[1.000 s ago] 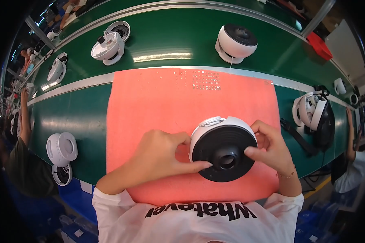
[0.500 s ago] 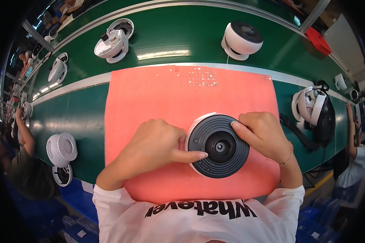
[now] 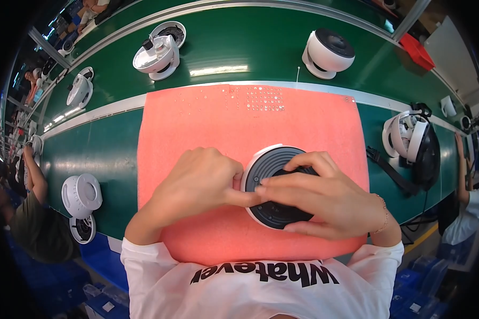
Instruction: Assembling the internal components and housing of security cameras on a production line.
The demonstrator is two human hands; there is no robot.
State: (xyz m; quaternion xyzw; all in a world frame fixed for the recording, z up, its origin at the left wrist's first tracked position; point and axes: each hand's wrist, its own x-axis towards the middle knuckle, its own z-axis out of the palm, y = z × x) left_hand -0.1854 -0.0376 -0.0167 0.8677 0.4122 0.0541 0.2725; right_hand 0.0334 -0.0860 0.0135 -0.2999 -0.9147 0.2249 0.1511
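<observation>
A: What carries it all?

B: A long green tabletop [image 3: 239,48], curving across the view, with a salmon-pink foam mat [image 3: 197,122] laid over its near edge in front of the person.

A: And on the mat?

B: Near its front edge, right of the middle, lies a round fan housing [image 3: 274,170], white-rimmed with a black ribbed face turned up. Both hands are on it.

A: How do they sit?

B: The left hand [image 3: 199,183] is curled at the housing's left rim, fingers [image 3: 234,178] bent together and pressing on the edge. The right hand [image 3: 324,199] lies flat over the black face, fingers [image 3: 282,183] stretched leftward close together, thumb under the near rim.

A: Anything else around?

B: At the right edge, a black-and-white unit [image 3: 418,146] with a strap. Along the far edge, a white round fan body [image 3: 327,53] and an open white shell [image 3: 157,53]. At the left, a white disc-shaped part [image 3: 81,194].
</observation>
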